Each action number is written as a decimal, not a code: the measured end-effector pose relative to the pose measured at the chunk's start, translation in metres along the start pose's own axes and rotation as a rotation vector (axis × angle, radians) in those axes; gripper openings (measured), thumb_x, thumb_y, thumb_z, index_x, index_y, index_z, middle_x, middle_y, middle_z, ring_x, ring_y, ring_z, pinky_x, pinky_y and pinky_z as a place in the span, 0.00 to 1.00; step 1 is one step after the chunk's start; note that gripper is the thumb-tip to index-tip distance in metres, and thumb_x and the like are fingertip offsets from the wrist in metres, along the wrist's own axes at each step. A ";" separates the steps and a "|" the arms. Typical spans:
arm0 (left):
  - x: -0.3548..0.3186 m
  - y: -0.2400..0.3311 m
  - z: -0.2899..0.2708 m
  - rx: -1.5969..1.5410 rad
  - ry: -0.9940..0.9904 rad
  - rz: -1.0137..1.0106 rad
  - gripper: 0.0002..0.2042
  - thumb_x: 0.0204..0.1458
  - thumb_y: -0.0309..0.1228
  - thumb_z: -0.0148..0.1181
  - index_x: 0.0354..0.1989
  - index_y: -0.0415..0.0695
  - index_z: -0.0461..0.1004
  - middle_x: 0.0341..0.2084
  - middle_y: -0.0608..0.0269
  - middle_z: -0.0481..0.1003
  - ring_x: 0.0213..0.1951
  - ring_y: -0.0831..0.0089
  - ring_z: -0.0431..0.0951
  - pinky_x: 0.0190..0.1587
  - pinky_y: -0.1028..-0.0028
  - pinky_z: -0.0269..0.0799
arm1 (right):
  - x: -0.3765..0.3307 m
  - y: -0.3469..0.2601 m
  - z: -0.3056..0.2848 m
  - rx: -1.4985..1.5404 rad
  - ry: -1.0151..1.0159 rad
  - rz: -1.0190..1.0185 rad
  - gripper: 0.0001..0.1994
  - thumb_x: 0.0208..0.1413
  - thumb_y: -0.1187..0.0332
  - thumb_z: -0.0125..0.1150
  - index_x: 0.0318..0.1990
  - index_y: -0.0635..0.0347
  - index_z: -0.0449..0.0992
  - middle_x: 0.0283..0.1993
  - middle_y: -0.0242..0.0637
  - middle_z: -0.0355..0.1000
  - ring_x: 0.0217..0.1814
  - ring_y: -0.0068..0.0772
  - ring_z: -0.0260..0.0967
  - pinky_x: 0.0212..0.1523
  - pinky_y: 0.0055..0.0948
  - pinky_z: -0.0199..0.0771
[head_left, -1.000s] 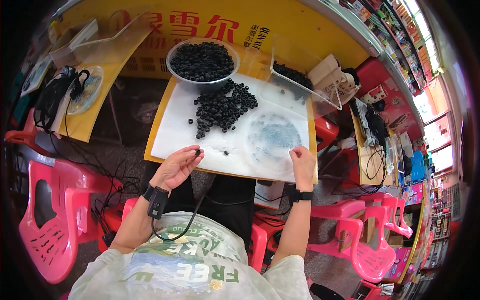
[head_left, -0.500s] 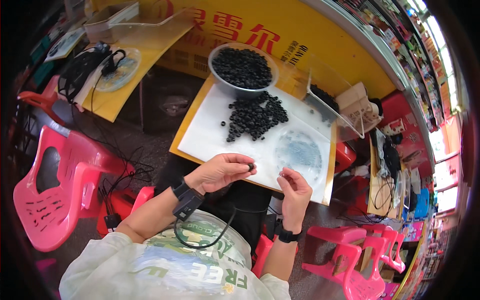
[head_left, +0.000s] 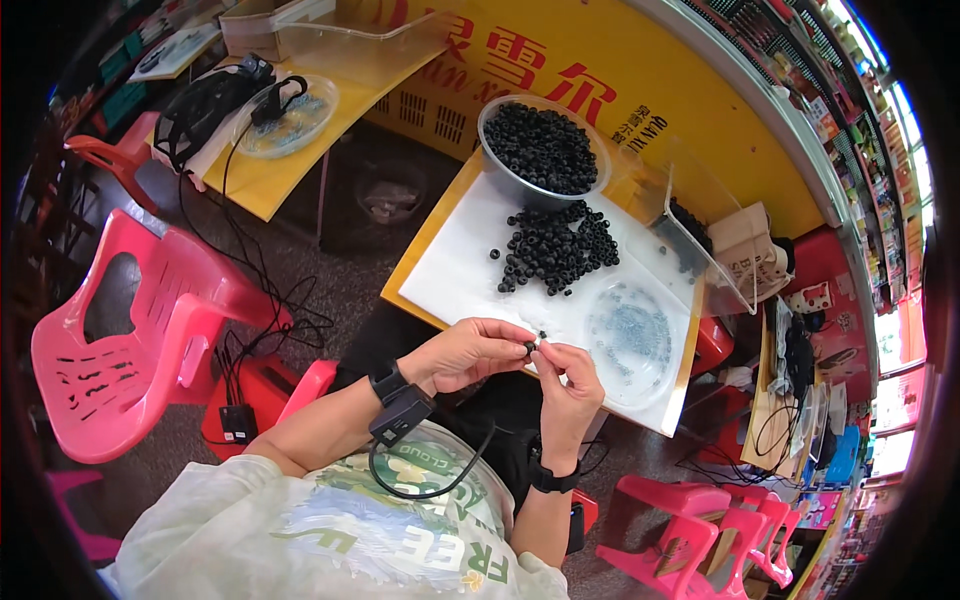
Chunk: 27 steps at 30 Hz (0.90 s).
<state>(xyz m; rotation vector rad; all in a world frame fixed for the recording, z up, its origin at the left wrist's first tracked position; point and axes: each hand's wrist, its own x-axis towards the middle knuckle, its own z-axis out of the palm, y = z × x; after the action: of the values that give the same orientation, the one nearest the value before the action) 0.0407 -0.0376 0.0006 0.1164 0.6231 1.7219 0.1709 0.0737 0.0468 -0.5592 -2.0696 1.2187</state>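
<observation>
Over the near edge of the white-topped table, my two hands meet at the fingertips. My left hand point(head_left: 468, 358) pinches a small black ring-shaped part point(head_left: 530, 348) between thumb and fingers. Against it my right hand point(head_left: 568, 388) is closed in a pinch; a tiny pale bit shows at its fingertips, too small to name. Beyond them, a heap of small black ring-shaped parts point(head_left: 558, 250) lies on the white sheet point(head_left: 432, 275). Behind the heap stands a clear bowl point(head_left: 603, 176) full of the same parts. To the right, a clear round dish point(head_left: 640, 388) holds small clear bluish pieces.
At the back right is a clear bin point(head_left: 728, 280) with more black parts. A second table point(head_left: 268, 196) at the left carries a black bag and another dish. Pink chairs point(head_left: 120, 370) stand left and right. Cables point(head_left: 262, 300) trail over the floor at the left.
My right hand has moved left and up to meet my left hand, and their fingertips now come together at the black part. The whole view has shifted, with the table farther right.
</observation>
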 end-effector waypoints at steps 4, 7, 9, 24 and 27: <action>0.000 -0.001 0.000 0.025 0.060 0.000 0.11 0.57 0.22 0.60 0.48 0.37 0.75 0.44 0.58 0.77 0.45 0.72 0.80 0.54 0.74 0.77 | -0.004 0.001 0.007 -0.137 -0.001 -0.068 0.09 0.51 0.79 0.67 0.42 0.63 0.82 0.39 0.37 0.76 0.36 0.27 0.73 0.35 0.22 0.72; 0.001 -0.009 -0.008 -0.045 0.103 0.013 0.11 0.57 0.21 0.60 0.48 0.37 0.74 0.44 0.57 0.77 0.46 0.72 0.79 0.53 0.75 0.78 | -0.012 0.002 0.015 -0.199 -0.014 -0.130 0.11 0.53 0.78 0.66 0.44 0.63 0.81 0.42 0.39 0.75 0.38 0.27 0.73 0.37 0.23 0.72; 0.000 -0.009 -0.012 -0.065 0.130 0.008 0.11 0.57 0.21 0.60 0.48 0.36 0.74 0.44 0.56 0.77 0.46 0.71 0.79 0.52 0.75 0.78 | -0.013 0.003 0.016 -0.157 -0.059 -0.097 0.11 0.54 0.77 0.64 0.46 0.63 0.81 0.44 0.39 0.74 0.41 0.27 0.72 0.39 0.23 0.72; -0.001 -0.001 -0.027 -0.210 0.117 0.017 0.13 0.56 0.19 0.59 0.50 0.35 0.71 0.45 0.53 0.76 0.48 0.67 0.79 0.52 0.76 0.79 | 0.025 0.083 0.000 -0.512 -0.187 -0.061 0.08 0.52 0.76 0.62 0.40 0.64 0.80 0.34 0.44 0.73 0.33 0.40 0.72 0.36 0.33 0.71; -0.001 -0.002 -0.031 -0.219 0.106 0.019 0.14 0.57 0.19 0.59 0.51 0.34 0.71 0.45 0.53 0.76 0.48 0.67 0.79 0.52 0.76 0.79 | 0.026 0.084 0.005 -0.522 -0.162 -0.092 0.07 0.53 0.76 0.61 0.40 0.64 0.79 0.35 0.44 0.73 0.33 0.41 0.72 0.36 0.34 0.71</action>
<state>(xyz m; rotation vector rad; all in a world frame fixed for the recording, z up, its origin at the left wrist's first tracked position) 0.0303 -0.0488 -0.0260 -0.1244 0.5077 1.8123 0.1522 0.1271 -0.0207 -0.6026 -2.5367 0.6811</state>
